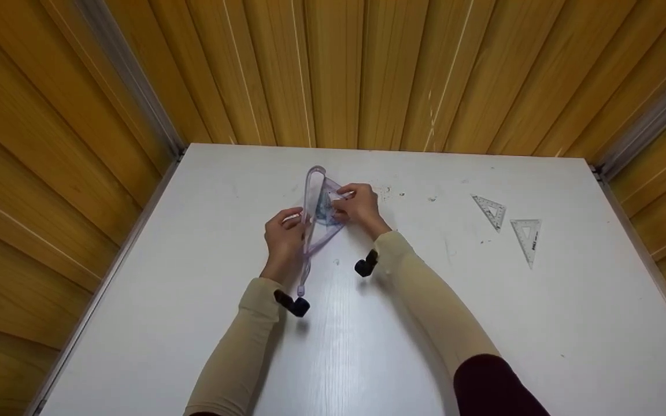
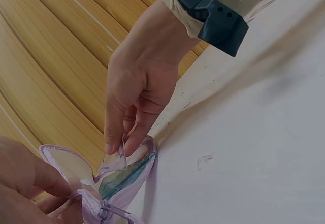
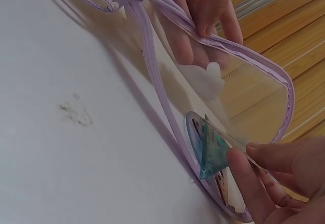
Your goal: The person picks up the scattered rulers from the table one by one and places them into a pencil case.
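Note:
A see-through zip pouch (image 1: pixel 326 238) with lilac edging stands tilted, its mouth spread, between both hands. My left hand (image 1: pixel 285 234) pinches one zipped edge of it between thumb and fingers. At the opposite side, my right hand (image 1: pixel 361 205) pinches a thin clear plastic piece (image 3: pixel 258 167) at the pouch mouth; seen nearly edge-on, its exact kind is unclear. Inside the pouch lie a teal set square (image 3: pixel 214 154) and other clear, rounded plastic pieces, partly hidden by the right fingers. A lilac cord (image 1: pixel 302 283) hangs from the zip end toward the left wrist.
Two clear set squares, one (image 1: pixel 499 216) farther back and another (image 1: pixel 535 229) nearer, lie flat on the white table (image 1: pixel 570 300) to the right. Wood-look panels (image 1: pixel 333 75) rise behind the table. Small dark marks dot its surface.

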Available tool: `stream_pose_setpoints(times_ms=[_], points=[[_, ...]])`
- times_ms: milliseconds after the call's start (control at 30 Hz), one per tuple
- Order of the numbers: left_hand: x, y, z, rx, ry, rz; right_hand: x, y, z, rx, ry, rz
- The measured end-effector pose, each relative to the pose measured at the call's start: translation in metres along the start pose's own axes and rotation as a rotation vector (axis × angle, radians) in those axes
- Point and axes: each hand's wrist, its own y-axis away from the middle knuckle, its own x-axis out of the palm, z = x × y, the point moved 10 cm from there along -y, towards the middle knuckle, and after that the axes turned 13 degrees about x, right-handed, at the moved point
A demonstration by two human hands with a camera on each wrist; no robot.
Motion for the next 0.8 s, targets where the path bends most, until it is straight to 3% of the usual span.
stream_pose_setpoints(times_ms=[233, 467, 800], points=[[0.001, -0.001, 0.0, -0.002, -0.022, -0.007, 0.01, 0.0, 0.002, -0.013, -0.021, -0.011], [0.0, 0.0, -0.002, 0.019, 0.021, -0.017, 0.017, 0.001, 0.002, -0.022, -0.041, -0.009], [0.0, -0.001, -0.003, 0.029, -0.015, -0.008, 0.02, 0.008, 0.011, -0.136, 0.146, -0.082]])
